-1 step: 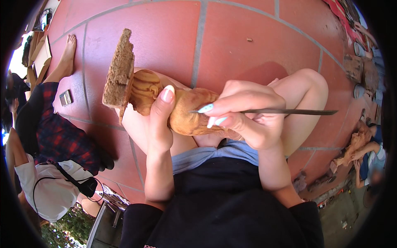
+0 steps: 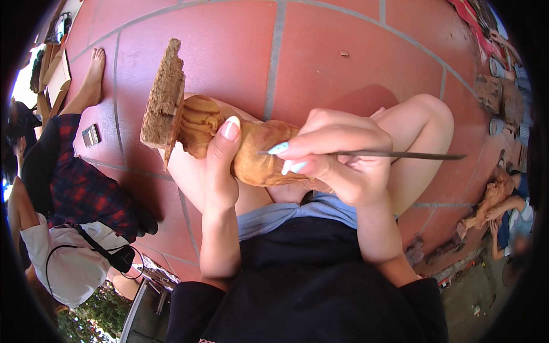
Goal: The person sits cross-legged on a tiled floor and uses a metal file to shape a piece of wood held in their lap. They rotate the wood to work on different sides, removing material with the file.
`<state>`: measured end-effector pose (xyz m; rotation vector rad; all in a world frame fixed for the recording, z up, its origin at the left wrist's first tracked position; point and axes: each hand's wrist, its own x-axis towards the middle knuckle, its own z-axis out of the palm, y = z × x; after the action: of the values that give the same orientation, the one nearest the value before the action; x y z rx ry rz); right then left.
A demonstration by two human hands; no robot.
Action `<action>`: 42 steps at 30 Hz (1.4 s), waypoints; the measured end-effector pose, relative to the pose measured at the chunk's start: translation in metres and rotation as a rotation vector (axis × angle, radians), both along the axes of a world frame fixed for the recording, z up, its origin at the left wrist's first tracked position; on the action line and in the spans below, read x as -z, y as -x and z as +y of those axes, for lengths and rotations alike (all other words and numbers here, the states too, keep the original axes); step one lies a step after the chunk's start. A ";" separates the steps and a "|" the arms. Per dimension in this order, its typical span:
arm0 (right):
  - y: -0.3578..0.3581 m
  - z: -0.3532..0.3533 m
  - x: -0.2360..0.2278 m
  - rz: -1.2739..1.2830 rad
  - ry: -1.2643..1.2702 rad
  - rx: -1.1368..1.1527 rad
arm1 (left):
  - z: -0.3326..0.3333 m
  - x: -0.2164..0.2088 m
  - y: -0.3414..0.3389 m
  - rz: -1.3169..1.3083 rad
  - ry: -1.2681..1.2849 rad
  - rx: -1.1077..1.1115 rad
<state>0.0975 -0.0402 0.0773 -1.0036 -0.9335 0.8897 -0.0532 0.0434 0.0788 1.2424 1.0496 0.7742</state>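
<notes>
A carved wooden figure (image 2: pixel 254 163) lies sideways across my lap, smooth and honey-brown with dark wavy grain. At its left end is a rough, crumbly-faced wooden base (image 2: pixel 161 106). My left hand (image 2: pixel 220 166) wraps round the figure near that base, thumb on top, its other fingers hidden beneath. In my right hand (image 2: pixel 349 157) a thin dark metal carving tool (image 2: pixel 420 155) is pinched like a pen. Its narrow tip meets the figure's rounded middle, and its shaft sticks out to the right. My right hand covers part of the figure's right end.
Red floor tiles (image 2: pixel 343 74) with grey joints surround my bent legs. A small wood chip (image 2: pixel 343 54) lies ahead. At left, a phone (image 2: pixel 91 135) rests near a seated person in a plaid garment (image 2: pixel 86 177). Along the right edge, other people handle another wood carving (image 2: pixel 494 197).
My right hand and the carving tool have shifted slightly left along the figure's surface. The figure and my left hand have moved a hair to the left.
</notes>
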 end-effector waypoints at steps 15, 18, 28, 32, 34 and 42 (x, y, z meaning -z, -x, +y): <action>-0.006 0.006 0.004 -0.078 0.006 0.056 | 0.009 0.004 0.001 0.043 -0.097 -0.048; -0.007 0.006 0.001 -0.079 0.031 0.044 | 0.011 0.001 0.000 0.062 -0.141 -0.044; -0.006 0.005 0.009 -0.187 0.044 0.128 | 0.013 -0.001 0.000 0.042 -0.039 -0.023; -0.010 0.003 0.008 -0.261 0.064 0.123 | 0.013 0.004 0.002 0.033 -0.050 -0.020; -0.009 0.000 0.012 -0.230 0.105 0.167 | 0.015 0.002 0.001 0.028 -0.061 -0.034; -0.007 -0.001 0.007 -0.190 0.140 0.184 | 0.014 0.011 0.008 0.029 -0.063 -0.055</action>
<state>0.1045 -0.0408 0.0706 -1.2907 -0.9296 0.7211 -0.0614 0.0575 0.0682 1.2858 1.0935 0.8391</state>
